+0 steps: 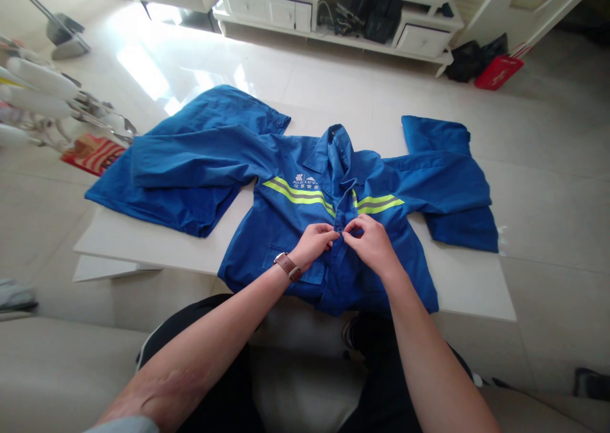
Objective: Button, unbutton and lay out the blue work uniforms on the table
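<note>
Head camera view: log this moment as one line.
left hand: pinching blue jacket at front opening | right hand: pinching same opening | jacket: spread front-up on white table | watch: left wrist

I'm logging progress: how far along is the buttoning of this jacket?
Done: the jacket lies face up on the table, sleeves spread, and its front looks closed above the hands. In hand: the left hand and right hand pinch the placket just below the reflective stripes. Left: probably the stretch below them to the hem.
</note>
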The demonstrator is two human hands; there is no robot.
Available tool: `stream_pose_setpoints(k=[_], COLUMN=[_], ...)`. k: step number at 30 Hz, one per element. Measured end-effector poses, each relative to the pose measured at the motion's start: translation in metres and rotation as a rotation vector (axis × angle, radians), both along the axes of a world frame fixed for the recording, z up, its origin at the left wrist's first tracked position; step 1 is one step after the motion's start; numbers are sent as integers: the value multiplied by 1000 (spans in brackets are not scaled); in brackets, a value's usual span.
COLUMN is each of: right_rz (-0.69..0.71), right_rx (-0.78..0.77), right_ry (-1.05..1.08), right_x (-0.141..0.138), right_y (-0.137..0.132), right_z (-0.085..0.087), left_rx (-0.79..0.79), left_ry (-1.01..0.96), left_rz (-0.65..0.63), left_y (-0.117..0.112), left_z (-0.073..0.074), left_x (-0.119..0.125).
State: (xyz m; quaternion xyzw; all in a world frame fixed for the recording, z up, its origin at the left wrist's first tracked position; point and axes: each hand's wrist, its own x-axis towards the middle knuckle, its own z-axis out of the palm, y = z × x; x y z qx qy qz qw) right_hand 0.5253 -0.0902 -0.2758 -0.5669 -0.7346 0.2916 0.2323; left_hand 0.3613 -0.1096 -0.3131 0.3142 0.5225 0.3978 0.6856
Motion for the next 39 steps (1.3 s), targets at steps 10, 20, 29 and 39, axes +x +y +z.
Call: stream_pose_setpoints(k=[10,20,29,39], right_rz=[24,-1,-106,-161], right_rx=[7,-53,45,40], right_ry=[51,127,136,20], right_x=[1,-4,-5,-2], right_y=[1,-1,2,31], right_z=[-2,1,-8,-25], left_rx=[44,103,201,382], left_ry=[28,114,184,559], left_rz=[6,21,-210,-476], left_y=[0,-1,9,11], left_z=[4,0,-2,2], left_x=[2,2,-8,-10])
